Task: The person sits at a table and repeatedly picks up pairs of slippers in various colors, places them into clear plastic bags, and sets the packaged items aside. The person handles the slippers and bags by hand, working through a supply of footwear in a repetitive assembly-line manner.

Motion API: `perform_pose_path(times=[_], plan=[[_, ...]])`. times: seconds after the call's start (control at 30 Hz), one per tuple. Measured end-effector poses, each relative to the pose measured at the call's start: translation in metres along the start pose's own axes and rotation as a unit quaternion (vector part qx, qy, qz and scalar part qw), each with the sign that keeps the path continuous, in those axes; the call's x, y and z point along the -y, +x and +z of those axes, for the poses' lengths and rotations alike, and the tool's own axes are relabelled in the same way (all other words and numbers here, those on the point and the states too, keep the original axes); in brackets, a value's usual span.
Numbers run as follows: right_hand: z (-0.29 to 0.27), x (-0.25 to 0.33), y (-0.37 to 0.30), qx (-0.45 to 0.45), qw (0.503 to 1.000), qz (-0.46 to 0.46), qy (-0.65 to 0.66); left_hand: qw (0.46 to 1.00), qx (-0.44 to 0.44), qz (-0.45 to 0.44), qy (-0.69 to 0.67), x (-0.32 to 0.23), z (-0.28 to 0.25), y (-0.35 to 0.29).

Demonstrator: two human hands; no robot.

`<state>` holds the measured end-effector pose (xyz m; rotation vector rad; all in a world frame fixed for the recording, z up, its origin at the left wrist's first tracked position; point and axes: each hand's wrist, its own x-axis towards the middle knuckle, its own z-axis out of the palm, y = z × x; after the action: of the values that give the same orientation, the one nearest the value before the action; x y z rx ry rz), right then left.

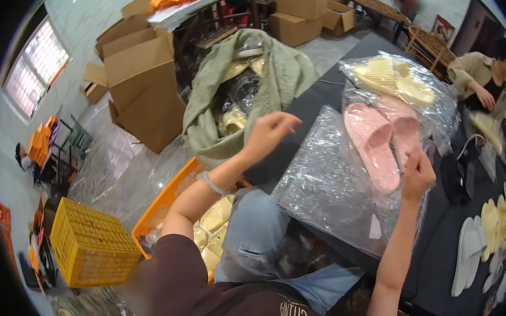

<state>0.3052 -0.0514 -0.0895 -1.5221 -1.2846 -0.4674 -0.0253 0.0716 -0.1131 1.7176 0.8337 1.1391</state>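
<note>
A pair of pink slippers (371, 149) lies in clear plastic on the dark table. My right hand (418, 176) is closed at the near right end of the pair, pinching the clear plastic bag. Flat clear plastic bags (319, 177) lie spread to the left of the slippers, one with a white label. My left hand (272, 134) is raised over the table's left edge, fingers curled together, with nothing seen in them. Just beyond the pink pair, pale yellow slippers (385, 78) lie in clear plastic.
A green sack (202, 108) of wrapped slippers stands left of the table. By my left leg an orange crate (167, 193) holds yellow slippers; a yellow crate (89, 246) stands farther left. White slippers (468, 254) lie at right. Across the table a person (488, 83) handles a slipper.
</note>
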Motion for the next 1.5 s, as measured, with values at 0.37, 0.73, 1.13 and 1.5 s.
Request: perform_pose_path(times=[0.37,0.73,1.13,1.5], plan=[[0.017,0.005,-0.014,0.034,0.999,-0.015,0.036,0.861,-0.141,-0.195,0.448,0.256,-0.157,-0.024],[0.024,0.002,-0.016,0.054,0.998,-0.021,0.022,0.728,-0.326,-0.507,0.327,0.287,-0.233,-0.024],[0.024,-0.011,-0.019,0.046,0.998,0.046,0.017,0.931,-0.333,-0.126,0.077,0.212,-0.136,-0.177],[0.029,-0.013,-0.024,0.053,0.998,0.044,0.009,0.835,-0.297,-0.256,-0.386,0.225,-0.107,-0.171]])
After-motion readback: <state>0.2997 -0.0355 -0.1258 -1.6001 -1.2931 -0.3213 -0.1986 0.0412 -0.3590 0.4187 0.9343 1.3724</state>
